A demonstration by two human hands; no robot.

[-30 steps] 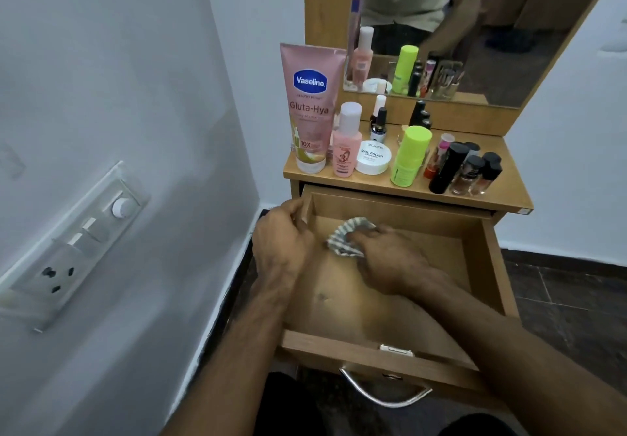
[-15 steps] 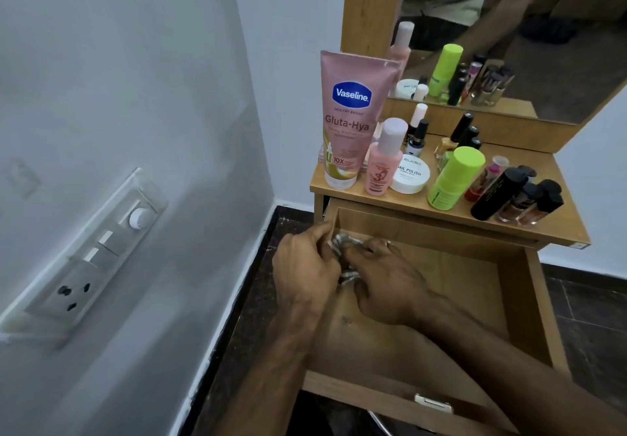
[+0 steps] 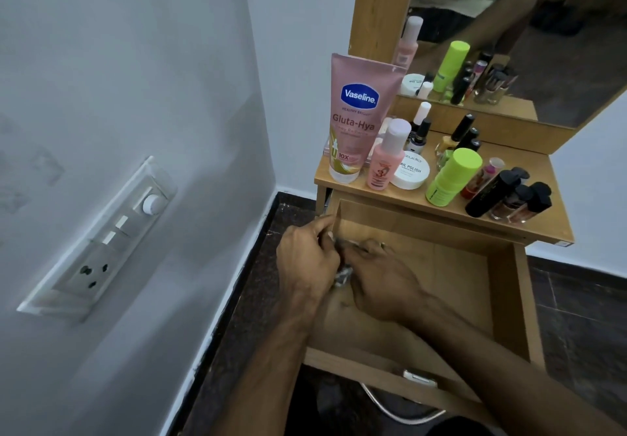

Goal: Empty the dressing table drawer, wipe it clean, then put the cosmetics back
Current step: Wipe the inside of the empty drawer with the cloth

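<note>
Cloth (image 3: 343, 275), soft, light and easily bunched, lies crumpled at the back left corner of the empty drawer (image 3: 441, 276), best gathered whole; left hand (image 3: 307, 259) and right hand (image 3: 383, 283) fingers curl around it; cosmetics (image 3: 451, 178) stand on the table (image 3: 400, 195) above

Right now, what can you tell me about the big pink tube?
The pink tube is soft-looking plastic. It stands upright on its whitish cap at the left end of the tabletop, close to the mirror frame. A blue oval reads Vaseline, with Gluta-Hya below it. A small pink bottle stands just right of it. No hand touches it.
</note>
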